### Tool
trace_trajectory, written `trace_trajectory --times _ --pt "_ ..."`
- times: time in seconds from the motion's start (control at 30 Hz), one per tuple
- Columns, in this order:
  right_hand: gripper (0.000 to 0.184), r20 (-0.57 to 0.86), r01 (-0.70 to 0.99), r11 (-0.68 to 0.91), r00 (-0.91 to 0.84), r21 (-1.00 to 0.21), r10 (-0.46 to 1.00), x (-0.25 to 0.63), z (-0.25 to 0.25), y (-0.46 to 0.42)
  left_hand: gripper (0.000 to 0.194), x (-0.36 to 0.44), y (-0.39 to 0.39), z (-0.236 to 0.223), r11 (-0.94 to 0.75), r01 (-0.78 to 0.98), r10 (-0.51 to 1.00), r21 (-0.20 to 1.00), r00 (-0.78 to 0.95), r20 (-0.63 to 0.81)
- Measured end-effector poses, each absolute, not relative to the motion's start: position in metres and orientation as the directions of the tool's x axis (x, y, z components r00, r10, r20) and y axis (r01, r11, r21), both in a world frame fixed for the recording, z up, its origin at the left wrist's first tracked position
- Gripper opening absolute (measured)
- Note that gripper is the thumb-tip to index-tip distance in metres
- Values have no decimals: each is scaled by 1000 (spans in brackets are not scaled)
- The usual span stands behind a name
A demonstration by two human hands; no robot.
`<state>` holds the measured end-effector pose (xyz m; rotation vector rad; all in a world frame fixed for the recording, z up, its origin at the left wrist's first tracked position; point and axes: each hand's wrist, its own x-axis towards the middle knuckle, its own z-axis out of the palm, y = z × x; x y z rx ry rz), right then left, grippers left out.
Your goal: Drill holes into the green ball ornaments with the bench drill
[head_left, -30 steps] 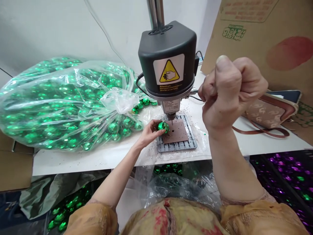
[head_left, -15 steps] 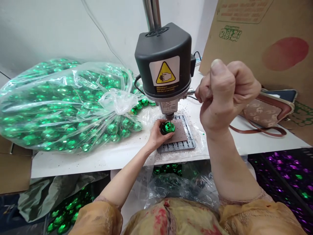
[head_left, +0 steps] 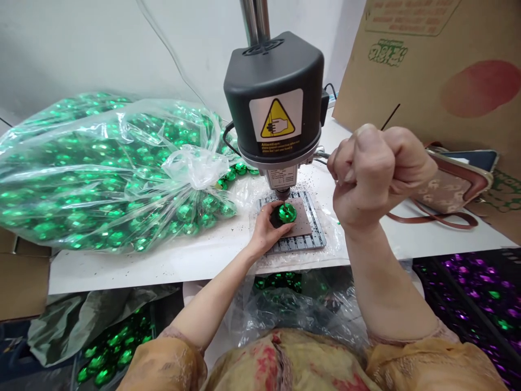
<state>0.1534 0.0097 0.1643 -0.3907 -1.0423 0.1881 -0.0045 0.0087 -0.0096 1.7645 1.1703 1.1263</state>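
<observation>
Clearly nearest, at the bottom of the frame, are two mustard sleeves (head_left: 163, 364). Right of centre, the right hand (head_left: 374, 174) is curled into a fist, apparently round the drill's handle (head_left: 321, 154). Just right of and below centre, the left hand (head_left: 264, 231) holds a green ball (head_left: 287, 213) between thumb and fingers, over a brown board (head_left: 303, 222) on a metal plate (head_left: 318, 239). Directly above the ball hangs the drill (head_left: 273, 98). The step in hand looks like setting the ball under the drill; pressing down from here would call for a steady ball, lined up, with fingertips kept clear.

Farther off, a clear bag (head_left: 89, 179) of green balls fills the left of the frame, and a cardboard box (head_left: 423, 49) stands upper right, cut off by the edge.

The fist hides the handle's grip, the ball's underside is out of sight, and whether the drill's tip touches the ball I cannot tell.
</observation>
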Motion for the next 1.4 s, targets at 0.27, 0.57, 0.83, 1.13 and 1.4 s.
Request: trace_trajectory --times 0.27,0.57,0.83,1.13,1.4 --pt "52 831 20 953 496 -302 253 155 151 10 62 -5 7 -9 -312 275 943 910 205 261" --pt "48 851 56 967 490 -249 191 157 130 12 61 -6 10 -12 -319 262 939 911 220 265" --pt "48 795 126 938 574 -322 196 154 139 16 61 -3 8 -11 -306 277 946 911 195 259" --pt "39 725 87 829 541 -553 426 151 199 14 52 -9 -41 8 -622 471 776 625 269 570" --pt "39 738 52 861 543 -506 401 150 193 15 56 -22 -88 -3 -925 346 375 159 757 535"
